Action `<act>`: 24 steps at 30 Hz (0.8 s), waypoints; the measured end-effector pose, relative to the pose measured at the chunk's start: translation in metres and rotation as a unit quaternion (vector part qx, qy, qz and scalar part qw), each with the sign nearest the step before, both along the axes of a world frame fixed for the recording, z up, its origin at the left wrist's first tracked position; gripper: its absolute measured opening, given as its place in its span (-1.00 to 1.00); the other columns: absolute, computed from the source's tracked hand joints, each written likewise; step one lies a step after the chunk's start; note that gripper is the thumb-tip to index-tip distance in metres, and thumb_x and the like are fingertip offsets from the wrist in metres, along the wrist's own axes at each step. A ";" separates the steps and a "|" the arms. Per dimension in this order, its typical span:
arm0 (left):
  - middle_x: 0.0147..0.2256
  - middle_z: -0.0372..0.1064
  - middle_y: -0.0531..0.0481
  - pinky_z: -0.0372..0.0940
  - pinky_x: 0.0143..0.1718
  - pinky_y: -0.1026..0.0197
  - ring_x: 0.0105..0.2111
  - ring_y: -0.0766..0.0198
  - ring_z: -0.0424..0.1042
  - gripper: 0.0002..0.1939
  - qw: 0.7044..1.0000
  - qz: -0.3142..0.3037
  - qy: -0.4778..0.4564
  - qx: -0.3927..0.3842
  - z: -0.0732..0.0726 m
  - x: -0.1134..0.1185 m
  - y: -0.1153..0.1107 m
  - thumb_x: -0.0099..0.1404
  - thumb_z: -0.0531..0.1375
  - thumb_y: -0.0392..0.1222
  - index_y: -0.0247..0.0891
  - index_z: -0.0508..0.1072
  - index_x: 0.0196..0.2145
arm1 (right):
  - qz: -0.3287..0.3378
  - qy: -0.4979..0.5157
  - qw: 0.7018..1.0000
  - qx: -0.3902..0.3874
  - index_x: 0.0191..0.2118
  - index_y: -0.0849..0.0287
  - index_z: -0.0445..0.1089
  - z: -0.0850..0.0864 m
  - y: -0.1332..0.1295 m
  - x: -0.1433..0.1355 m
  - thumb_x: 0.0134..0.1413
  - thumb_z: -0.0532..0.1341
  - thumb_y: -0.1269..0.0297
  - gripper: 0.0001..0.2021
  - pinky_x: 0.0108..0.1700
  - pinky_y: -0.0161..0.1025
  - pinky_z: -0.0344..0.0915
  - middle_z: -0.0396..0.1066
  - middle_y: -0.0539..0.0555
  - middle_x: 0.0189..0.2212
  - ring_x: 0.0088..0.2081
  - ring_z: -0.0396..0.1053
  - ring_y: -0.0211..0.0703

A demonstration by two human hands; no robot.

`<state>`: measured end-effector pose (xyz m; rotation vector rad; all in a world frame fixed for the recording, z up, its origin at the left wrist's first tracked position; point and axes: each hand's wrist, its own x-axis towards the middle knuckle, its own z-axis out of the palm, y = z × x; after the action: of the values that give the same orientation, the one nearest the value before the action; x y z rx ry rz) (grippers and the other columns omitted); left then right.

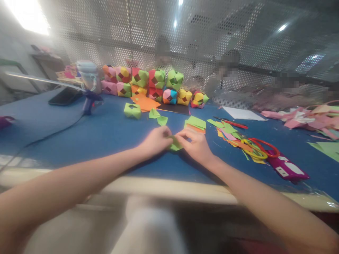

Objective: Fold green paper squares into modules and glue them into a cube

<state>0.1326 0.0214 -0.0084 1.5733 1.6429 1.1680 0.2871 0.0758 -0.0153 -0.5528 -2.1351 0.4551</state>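
Note:
Between my two hands is a small piece of green paper, held just above the blue tabletop. My left hand pinches its left side, and my right hand grips its right side with closed fingers. Parts of the paper are hidden by the fingers. Just beyond the hands lie two folded green paper pieces. A stack of green and orange paper squares rests behind my right hand. Farther left sits a green folded-paper ball.
Several colourful paper balls are stacked at the back. On the left stand a glue gun, a phone and a pale cup. Scissors, paper scraps and a purple power strip lie right. Pink paper is heaped far right.

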 end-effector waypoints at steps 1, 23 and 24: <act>-0.60 0.27 0.11 0.17 -0.52 0.31 -0.54 0.33 0.28 -0.95 1.000 0.002 -0.008 -0.002 0.000 0.000 0.000 -0.04 0.11 -0.32 -0.27 0.30 -0.51 | -0.001 0.003 1.000 0.002 -0.42 0.15 0.41 0.000 0.000 0.000 0.11 0.14 0.29 -0.85 -0.32 -0.25 0.27 0.41 0.05 -0.46 -0.41 0.33 -0.21; -0.57 0.24 0.10 0.12 -0.53 0.32 -0.54 0.38 0.22 -0.94 0.995 0.028 -0.093 -0.004 -0.008 0.000 0.006 -0.03 0.13 -0.29 -0.29 0.28 -0.52 | -0.046 0.015 0.997 -0.055 -0.43 0.13 0.23 -0.001 -0.003 -0.005 0.00 0.14 0.30 -0.93 -0.46 -0.33 0.15 0.23 -0.07 -0.58 -0.53 0.19 -0.29; -0.58 0.23 0.11 0.12 -0.53 0.32 -0.55 0.38 0.22 -0.95 0.995 0.028 -0.093 -0.004 -0.008 0.000 0.006 -0.03 0.13 -0.30 -0.29 0.27 -0.53 | -0.046 0.019 0.997 -0.052 -0.41 0.13 0.24 -0.002 -0.002 -0.005 0.00 0.14 0.32 -0.96 -0.46 -0.33 0.15 0.24 -0.07 -0.57 -0.52 0.20 -0.28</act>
<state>0.1329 0.0274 -0.0163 1.3760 1.5753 1.2936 0.2823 0.0741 -0.0171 -0.6935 -2.0489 0.5235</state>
